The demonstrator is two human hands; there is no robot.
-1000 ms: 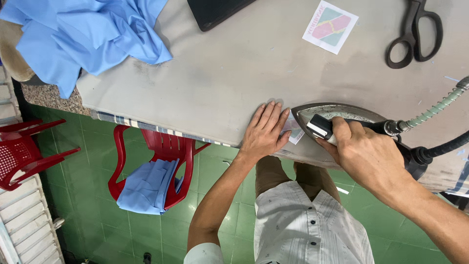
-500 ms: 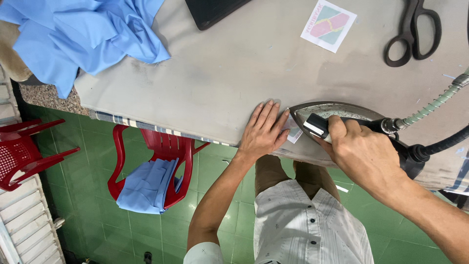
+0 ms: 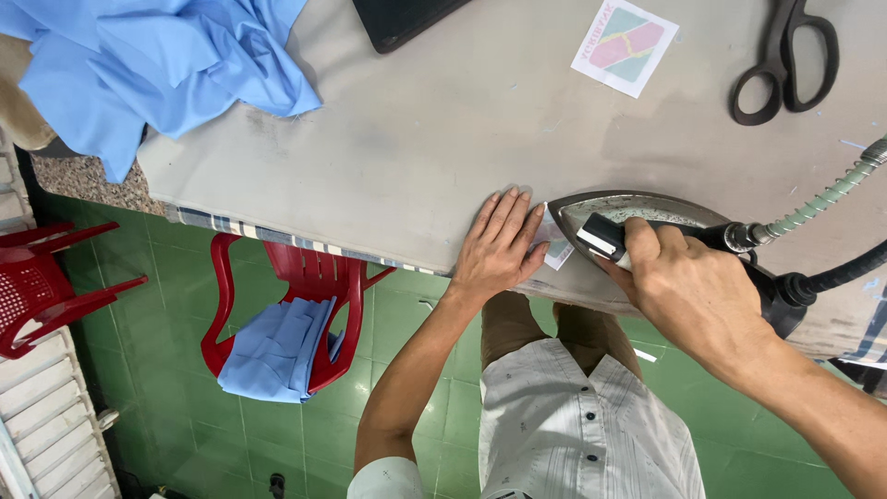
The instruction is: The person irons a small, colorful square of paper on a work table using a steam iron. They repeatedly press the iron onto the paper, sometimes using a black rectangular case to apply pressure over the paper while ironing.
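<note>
Table (image 3: 443, 120) fills the upper part of the view; its near edge runs above the person's lap. On the table, at the near edge: left hand (image 3: 499, 245) lies flat, touching a small patch (image 3: 557, 249) just to its right. Iron (image 3: 647, 222) stands right of the patch, its tip over it; right hand (image 3: 688, 282) grips the iron's handle. Hoses (image 3: 832, 199) lead from the iron's rear to the right. Far side: scissors (image 3: 785, 60) at right, a card (image 3: 625, 44) left of them, cloth (image 3: 157, 65) heaped at the left corner. Below the table, at left: a chair (image 3: 286, 305) with folded cloth (image 3: 277, 351) on its seat.
</note>
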